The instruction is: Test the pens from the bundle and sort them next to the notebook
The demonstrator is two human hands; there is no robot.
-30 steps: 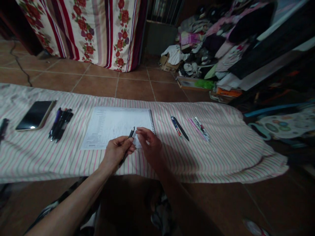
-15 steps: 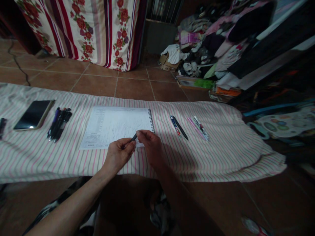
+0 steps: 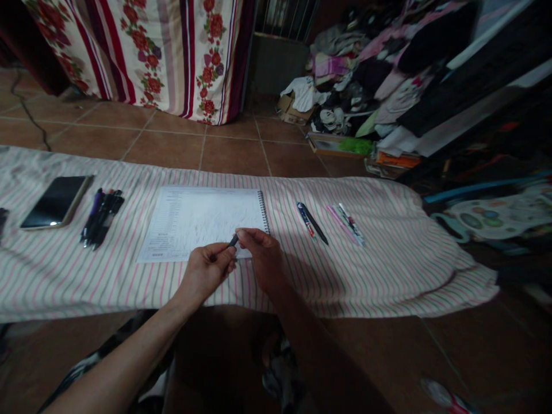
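Note:
Both hands meet over the near edge of a spiral notebook [image 3: 215, 210], whose page carries faint pen strokes and a printed column at its left. My left hand [image 3: 209, 264] is closed around a dark pen [image 3: 233, 240], hiding much of it. The fingertips of my right hand [image 3: 262, 248] pinch the pen's other end. To the right of the notebook lie a dark pen and a blue-and-red pen [image 3: 307, 221]. Farther right rest a pink pen and a few lighter ones [image 3: 346, 224].
A striped cloth [image 3: 379, 276] covers the low table. At its left are a phone [image 3: 58, 201] and a bundle of several dark pens [image 3: 102, 218]. Beyond the tiled floor hang floral curtains [image 3: 181, 57]; clothes [image 3: 357, 75] are piled at the back right.
The whole view has shifted very slightly. Both hands keep their hold on the pen over the notebook, with hardly any movement.

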